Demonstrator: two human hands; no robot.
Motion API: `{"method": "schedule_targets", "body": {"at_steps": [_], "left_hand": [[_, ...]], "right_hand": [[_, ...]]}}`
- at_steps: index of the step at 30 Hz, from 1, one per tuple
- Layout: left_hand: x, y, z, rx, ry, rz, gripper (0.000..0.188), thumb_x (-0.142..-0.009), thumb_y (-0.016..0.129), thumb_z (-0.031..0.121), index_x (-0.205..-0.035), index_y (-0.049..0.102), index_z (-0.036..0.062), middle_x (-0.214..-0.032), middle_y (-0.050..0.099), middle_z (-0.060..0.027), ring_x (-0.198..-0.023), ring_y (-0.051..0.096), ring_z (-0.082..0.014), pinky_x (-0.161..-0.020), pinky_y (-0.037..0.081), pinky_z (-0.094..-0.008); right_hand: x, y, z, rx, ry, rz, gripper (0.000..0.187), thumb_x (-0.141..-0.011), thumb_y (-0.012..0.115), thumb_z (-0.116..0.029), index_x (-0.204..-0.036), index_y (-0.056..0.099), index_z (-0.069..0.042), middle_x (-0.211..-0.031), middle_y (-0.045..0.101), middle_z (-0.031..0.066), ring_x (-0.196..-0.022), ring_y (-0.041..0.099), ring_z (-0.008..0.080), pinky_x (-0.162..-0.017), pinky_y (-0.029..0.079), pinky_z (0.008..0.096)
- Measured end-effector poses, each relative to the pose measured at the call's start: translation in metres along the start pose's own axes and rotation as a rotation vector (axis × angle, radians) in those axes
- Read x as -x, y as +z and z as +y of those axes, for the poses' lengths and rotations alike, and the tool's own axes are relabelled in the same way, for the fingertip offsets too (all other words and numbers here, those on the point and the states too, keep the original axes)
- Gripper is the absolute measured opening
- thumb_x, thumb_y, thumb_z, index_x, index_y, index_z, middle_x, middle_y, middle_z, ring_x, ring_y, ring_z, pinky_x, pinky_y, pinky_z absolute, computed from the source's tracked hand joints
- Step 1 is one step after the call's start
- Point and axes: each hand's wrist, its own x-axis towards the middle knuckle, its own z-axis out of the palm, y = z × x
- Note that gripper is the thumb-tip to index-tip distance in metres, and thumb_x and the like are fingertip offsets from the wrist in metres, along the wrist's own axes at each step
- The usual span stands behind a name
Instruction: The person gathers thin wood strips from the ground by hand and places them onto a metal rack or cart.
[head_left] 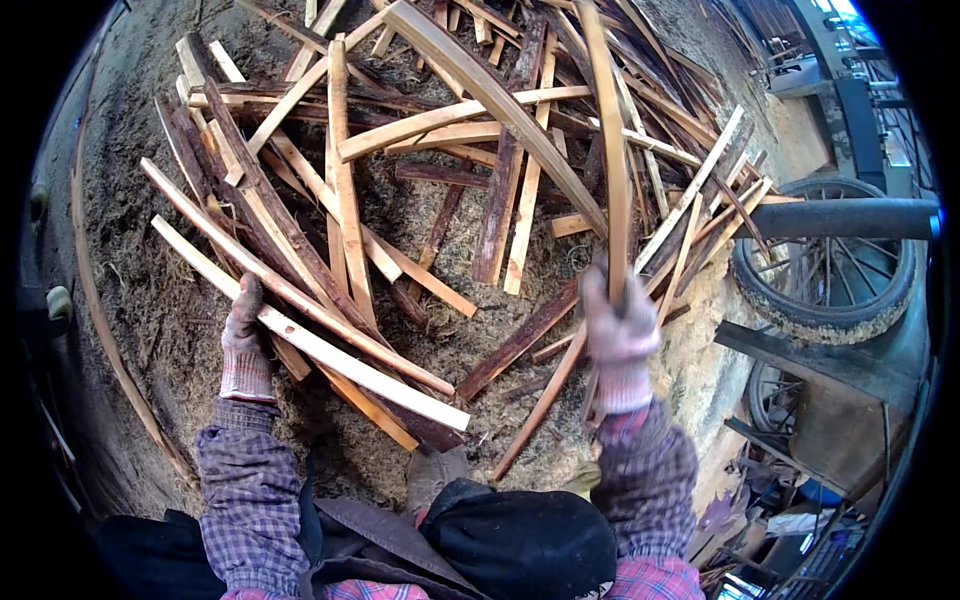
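My left hand (246,338), in a soiled knitted glove, is closed on a pale wooden strip (350,366) with a dark knot hole. Its thumb lies over the strip's edge; the other fingers are mostly hidden beneath. Darker strips lie against that strip's underside, and I cannot tell whether they are in the grip too. On the right, my right hand (618,325), also gloved and blurred by motion, is closed around a long wooden strip (606,130) that rises toward the top of the view. A greyish strip (500,108) slants down to a point beside this hand.
A loose pile of wooden strips (345,190), some with bark, spreads before me over sawdust-covered ground (120,230). At the right stand a spoked wheel (830,260) with a dark tyre and a dark pipe (850,218). One long thin strip (95,290) lies at the far left.
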Motion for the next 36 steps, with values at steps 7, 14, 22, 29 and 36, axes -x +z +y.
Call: {"method": "schedule_targets", "body": {"at_steps": [7, 14, 22, 29, 36], "left_hand": [[-0.008, -0.003, -0.01, 0.034, -0.022, -0.014, 0.046, -0.077, 0.066, 0.032, -0.111, 0.052, 0.0037, -0.101, 0.058, -0.0053, -0.091, 0.057, -0.0179, -0.085, 0.046, -0.0321], [-0.043, -0.051, -0.024, 0.04, -0.022, -0.001, 0.055, -0.075, 0.067, 0.038, -0.114, 0.05, 0.003, -0.102, 0.058, -0.0073, -0.091, 0.057, -0.0177, -0.085, 0.047, -0.0287], [0.012, 0.023, 0.002, 0.011, -0.079, -0.012, 0.052, -0.076, 0.066, 0.035, -0.113, 0.05, 0.0033, -0.102, 0.057, -0.0072, -0.091, 0.057, -0.0194, -0.085, 0.047, -0.0326], [0.014, 0.02, 0.005, -0.079, -0.039, 0.065, 0.038, -0.076, 0.066, 0.029, -0.102, 0.055, 0.0025, -0.088, 0.057, -0.0029, -0.078, 0.055, -0.0137, -0.076, 0.046, -0.0264], [0.01, 0.027, 0.004, -0.091, -0.106, 0.05, 0.038, -0.075, 0.069, 0.025, -0.104, 0.056, 0.0043, -0.089, 0.057, -0.0009, -0.079, 0.054, -0.012, -0.073, 0.046, -0.0261]], "right_hand": [[-0.124, 0.047, 0.039, 0.589, 0.097, -0.334, 0.073, -0.072, 0.063, -0.043, -0.131, 0.031, -0.014, -0.12, 0.048, 0.0147, -0.105, 0.051, 0.0325, -0.091, 0.041, 0.0391], [-0.127, 0.034, 0.021, 0.173, 0.043, -0.324, 0.051, -0.075, 0.063, -0.028, -0.117, 0.047, -0.005, -0.1, 0.06, 0.0122, -0.093, 0.058, 0.0202, -0.082, 0.046, 0.0302], [-0.194, 0.024, -0.13, 0.552, 0.078, 0.065, 0.065, -0.073, 0.058, -0.056, -0.105, 0.046, -0.001, -0.076, 0.059, 0.0099, -0.065, 0.06, 0.0184, -0.062, 0.05, 0.0305], [-0.205, 0.117, -0.042, 0.241, 0.597, -0.211, 0.086, -0.061, 0.069, -0.054, -0.12, 0.043, 0.003, -0.106, 0.057, 0.0187, -0.095, 0.058, 0.0262, -0.082, 0.045, 0.0326], [-0.173, 0.091, -0.038, 0.067, 0.677, -0.24, 0.045, -0.062, 0.074, -0.016, -0.104, 0.058, -0.008, -0.087, 0.062, 0.0121, -0.074, 0.062, 0.0235, -0.069, 0.052, 0.0304]]}}
